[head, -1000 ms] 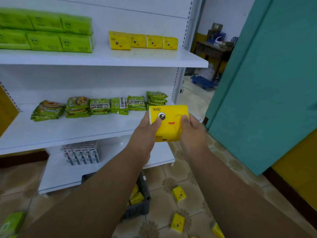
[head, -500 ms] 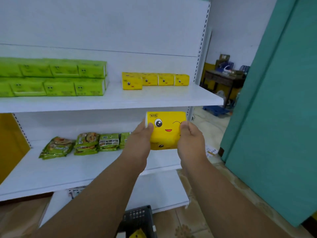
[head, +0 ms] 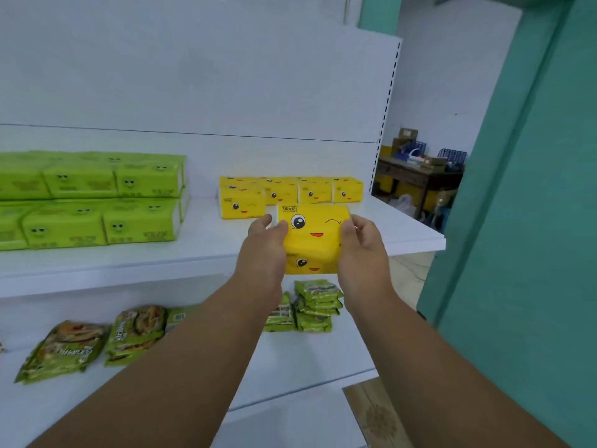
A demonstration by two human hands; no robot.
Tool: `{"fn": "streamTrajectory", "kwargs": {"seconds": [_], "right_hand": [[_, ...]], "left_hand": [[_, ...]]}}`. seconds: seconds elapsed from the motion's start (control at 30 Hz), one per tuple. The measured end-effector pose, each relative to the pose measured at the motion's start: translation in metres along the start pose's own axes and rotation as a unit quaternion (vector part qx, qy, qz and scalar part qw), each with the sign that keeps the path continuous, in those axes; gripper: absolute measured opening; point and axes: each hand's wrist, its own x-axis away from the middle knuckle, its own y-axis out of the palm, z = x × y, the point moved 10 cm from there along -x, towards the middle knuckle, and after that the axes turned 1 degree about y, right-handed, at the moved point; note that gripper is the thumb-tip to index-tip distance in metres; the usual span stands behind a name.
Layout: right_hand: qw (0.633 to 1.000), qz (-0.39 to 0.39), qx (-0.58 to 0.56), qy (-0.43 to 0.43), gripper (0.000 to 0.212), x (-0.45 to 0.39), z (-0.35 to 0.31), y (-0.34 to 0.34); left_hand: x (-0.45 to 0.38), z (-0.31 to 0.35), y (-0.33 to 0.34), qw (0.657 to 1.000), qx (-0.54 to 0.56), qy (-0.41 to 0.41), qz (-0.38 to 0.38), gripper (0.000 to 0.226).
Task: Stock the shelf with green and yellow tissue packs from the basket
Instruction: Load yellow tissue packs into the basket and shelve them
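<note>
A yellow tissue pack point(head: 312, 240) with a winking face is held between both hands at the front edge of the white upper shelf point(head: 206, 253). My left hand point(head: 266, 250) grips its left end and my right hand point(head: 363, 250) grips its right end. Behind it on the shelf stands a row of several yellow packs point(head: 290, 194). Stacked green tissue packs point(head: 90, 202) fill the shelf's left side in two layers. The basket is out of view.
The lower shelf point(head: 307, 357) carries green snack packets point(head: 132, 334) and a small stack of them point(head: 316, 305). A teal partition point(head: 523, 221) stands close on the right. A cluttered desk point(head: 420, 176) sits in the room behind.
Both hands have lifted the yellow pack from below the upper shelf to its front edge. My view has tilted up, so the basket and floor packs have dropped out of sight.
</note>
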Motion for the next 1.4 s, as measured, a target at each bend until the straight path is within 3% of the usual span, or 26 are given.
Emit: {"fn": "streamTrajectory", "kwargs": {"seconds": [0.1, 0.17, 0.23, 0.37, 0.43, 0.57, 0.67, 0.8, 0.93, 1.13, 1.4], "right_hand": [[0.996, -0.067, 0.034, -0.046, 0.065, -0.026, -0.005, 0.026], [0.984, -0.130, 0.087, -0.085, 0.086, -0.049, -0.005, 0.049], [0.967, -0.181, 0.148, -0.105, 0.092, -0.077, 0.002, 0.071], [0.934, -0.224, 0.251, -0.125, 0.085, -0.134, 0.025, 0.107], [0.918, -0.240, 0.289, -0.127, 0.082, -0.156, 0.038, 0.121], [0.895, -0.251, 0.340, -0.145, 0.076, -0.194, 0.053, 0.144], [0.883, -0.264, 0.353, -0.158, 0.074, -0.210, 0.059, 0.160], [0.876, -0.273, 0.356, -0.180, 0.070, -0.220, 0.064, 0.182], [0.870, -0.267, 0.366, -0.196, 0.066, -0.228, 0.069, 0.195], [0.862, -0.242, 0.391, -0.213, 0.062, -0.231, 0.070, 0.205], [0.845, -0.205, 0.446, -0.214, 0.063, -0.221, 0.058, 0.200]], "left_hand": [[-0.040, 0.006, 0.000, 0.998, 0.001, -0.011, 0.067, 0.035], [-0.067, 0.008, 0.013, 0.997, -0.065, -0.001, 0.036, 0.035], [-0.092, 0.014, 0.021, 0.996, -0.084, 0.006, 0.017, 0.021], [-0.143, 0.017, 0.020, 0.954, -0.294, 0.021, 0.060, 0.038], [-0.159, 0.014, 0.020, 0.946, -0.315, 0.033, 0.062, 0.041], [-0.184, 0.009, 0.026, 0.893, -0.445, 0.059, 0.034, 0.028], [-0.196, 0.022, 0.013, 0.845, -0.515, 0.105, 0.101, 0.025], [-0.214, 0.031, -0.003, 0.806, -0.558, 0.134, 0.147, 0.041], [-0.229, 0.027, -0.007, 0.799, -0.564, 0.145, 0.154, 0.070], [-0.239, 0.023, 0.002, 0.730, -0.645, 0.162, 0.160, 0.058], [-0.238, 0.025, 0.006, 0.715, -0.659, 0.175, 0.156, 0.056]]}}
